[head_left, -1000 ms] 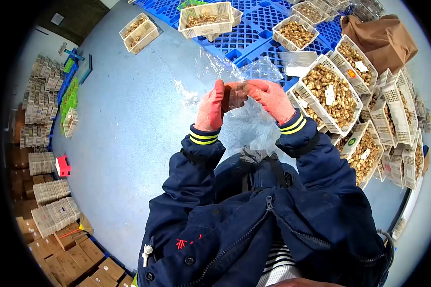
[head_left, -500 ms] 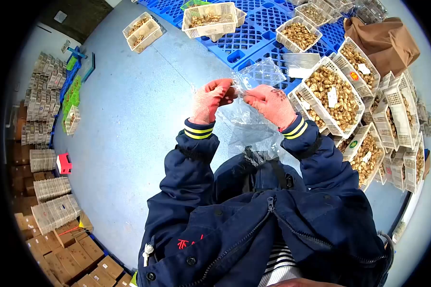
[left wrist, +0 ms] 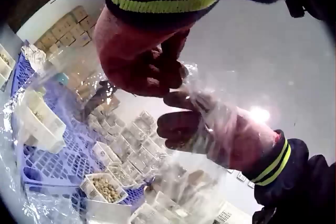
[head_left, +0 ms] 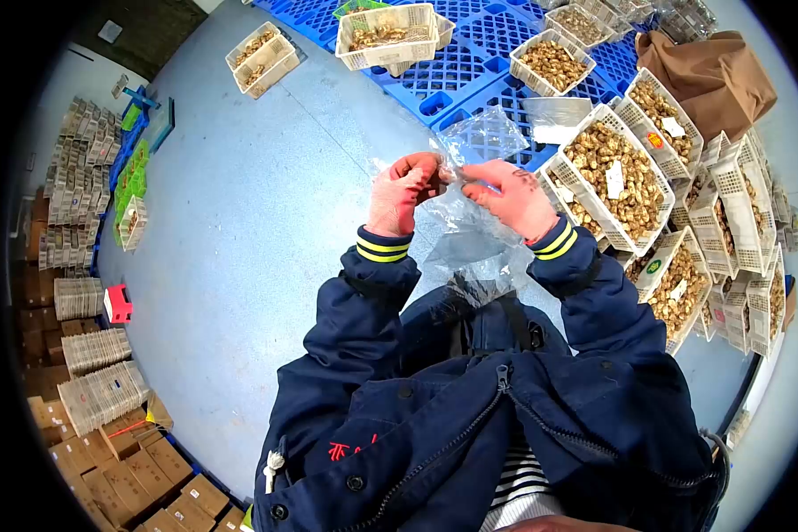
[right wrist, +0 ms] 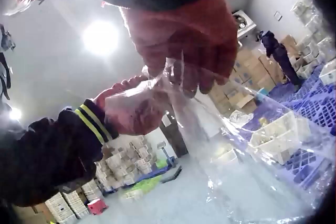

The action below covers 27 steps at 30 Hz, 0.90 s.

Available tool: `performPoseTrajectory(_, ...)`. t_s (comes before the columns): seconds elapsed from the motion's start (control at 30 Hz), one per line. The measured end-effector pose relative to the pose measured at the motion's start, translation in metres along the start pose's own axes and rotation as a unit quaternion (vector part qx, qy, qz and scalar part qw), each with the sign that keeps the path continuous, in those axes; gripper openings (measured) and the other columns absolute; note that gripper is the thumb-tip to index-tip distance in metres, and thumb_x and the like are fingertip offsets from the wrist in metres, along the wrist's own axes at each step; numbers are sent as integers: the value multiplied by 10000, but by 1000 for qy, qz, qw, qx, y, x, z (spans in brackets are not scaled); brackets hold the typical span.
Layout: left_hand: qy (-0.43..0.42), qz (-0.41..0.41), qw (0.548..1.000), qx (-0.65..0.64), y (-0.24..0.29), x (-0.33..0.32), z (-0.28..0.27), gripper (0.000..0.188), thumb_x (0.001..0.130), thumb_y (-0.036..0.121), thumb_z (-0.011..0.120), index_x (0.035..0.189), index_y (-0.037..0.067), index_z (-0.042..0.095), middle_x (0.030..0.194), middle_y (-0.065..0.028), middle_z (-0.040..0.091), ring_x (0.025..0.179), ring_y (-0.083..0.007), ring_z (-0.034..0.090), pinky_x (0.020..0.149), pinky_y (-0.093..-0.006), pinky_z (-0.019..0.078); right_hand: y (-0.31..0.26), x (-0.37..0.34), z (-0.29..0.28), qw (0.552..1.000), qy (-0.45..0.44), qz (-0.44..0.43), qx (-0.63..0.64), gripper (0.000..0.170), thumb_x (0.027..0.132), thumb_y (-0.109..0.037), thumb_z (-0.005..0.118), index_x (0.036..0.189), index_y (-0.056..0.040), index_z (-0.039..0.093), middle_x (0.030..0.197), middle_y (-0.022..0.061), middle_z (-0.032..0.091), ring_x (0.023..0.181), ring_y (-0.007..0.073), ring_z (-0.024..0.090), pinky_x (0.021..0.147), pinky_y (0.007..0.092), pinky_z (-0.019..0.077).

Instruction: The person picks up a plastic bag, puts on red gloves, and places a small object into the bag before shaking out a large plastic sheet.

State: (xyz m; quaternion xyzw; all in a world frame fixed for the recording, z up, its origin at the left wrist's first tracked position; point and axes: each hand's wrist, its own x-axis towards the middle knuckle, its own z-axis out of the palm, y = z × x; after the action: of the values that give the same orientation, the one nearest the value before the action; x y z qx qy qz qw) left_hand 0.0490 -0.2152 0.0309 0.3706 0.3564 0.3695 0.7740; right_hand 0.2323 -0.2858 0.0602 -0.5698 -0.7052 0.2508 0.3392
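Both hands wear pinkish-red gloves and meet at a clear plastic bag (head_left: 474, 246), raised in front of the body. In the head view the left hand (head_left: 402, 193) pinches the bag's gathered part with curled fingers. Close beside it the right hand (head_left: 512, 199) grips the same plastic between thumb and fingers. The bag's film spreads above the hands and hangs below them toward the lap. In the left wrist view the left hand (left wrist: 142, 56) and right hand (left wrist: 220, 129) nearly touch. Film (right wrist: 197, 124) drapes from the right hand (right wrist: 184, 40) in the right wrist view.
Blue pallets (head_left: 452, 75) lie ahead, carrying white baskets (head_left: 388, 55) of brownish pieces. More filled baskets (head_left: 614, 177) are stacked at the right, near a brown cloth (head_left: 705, 80). Cartons (head_left: 133, 479) and stacked crates (head_left: 106, 396) stand far left. Another person (right wrist: 281, 56) stands in the background.
The hands have shifted slightly and come closer together than half a second ago, the left moving right. Compared with a second ago, the film is more gathered between them and hangs lower.
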Motion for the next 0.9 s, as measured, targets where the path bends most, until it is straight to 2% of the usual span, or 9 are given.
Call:
performPoseTrajectory(0.17,0,72,997,1,-11,-2,14,262,841,201,585,1008,-1,573,887,-63,621,783,-157,606,726,-277,487,-20,0,-13,986,142,63,64,398,748,-262,645,1087,-69,567,1033,139,576,973,275,548,829,324,427)
performPoseTrajectory(0.4,8,59,996,-67,-33,5,37,219,847,144,566,983,-27,562,859,-66,606,736,-143,588,715,-280,487,-11,6,7,979,144,115,87,226,773,-220,588,966,-114,638,894,118,616,810,282,596,691,314,473)
performPoseTrajectory(0.5,-7,45,997,-59,-36,2,40,268,865,226,549,996,-7,556,859,-69,616,748,-151,592,737,-291,480,-9,6,6,974,159,113,115,194,792,-196,567,928,-82,644,854,107,629,745,236,614,645,290,477)
performPoseTrajectory(0.57,-18,47,998,-49,-37,2,40,275,865,237,548,993,-5,560,866,-70,621,772,-156,599,741,-285,476,-13,6,0,950,126,212,192,196,812,-174,545,933,-48,635,839,92,634,719,161,611,631,263,472)
performPoseTrajectory(0.6,-22,41,998,-38,-37,2,39,280,863,243,552,995,-3,564,862,-66,622,766,-152,597,739,-280,475,-5,7,3,953,142,172,203,203,833,-168,532,945,-28,627,799,62,632,660,105,574,604,246,457)
performPoseTrajectory(0.77,1,36,998,-61,-33,0,41,298,850,258,570,996,-2,567,862,-67,622,767,-157,599,736,-290,479,5,6,6,921,168,170,307,221,849,-203,535,971,-40,622,781,25,614,665,82,523,599,232,431)
performPoseTrajectory(0.83,-4,42,996,-82,-40,3,37,305,849,258,571,1000,-7,564,870,-72,625,786,-168,607,738,-299,487,-13,5,-2,934,69,215,276,226,837,-203,547,978,-40,615,820,53,622,740,99,549,647,234,435)
performPoseTrajectory(0.87,-4,42,996,-83,-39,2,38,305,849,258,571,1000,-7,564,870,-72,625,786,-168,607,738,-299,487,-13,8,6,971,130,108,170,239,821,-228,553,993,-72,612,844,84,625,757,170,590,662,264,451)
performPoseTrajectory(0.9,-6,43,994,-102,-38,1,39,272,854,229,564,984,-10,567,866,-72,617,758,-157,598,724,-290,488,-13,6,6,971,131,108,170,239,821,-228,553,993,-72,612,844,84,625,757,170,590,662,264,451)
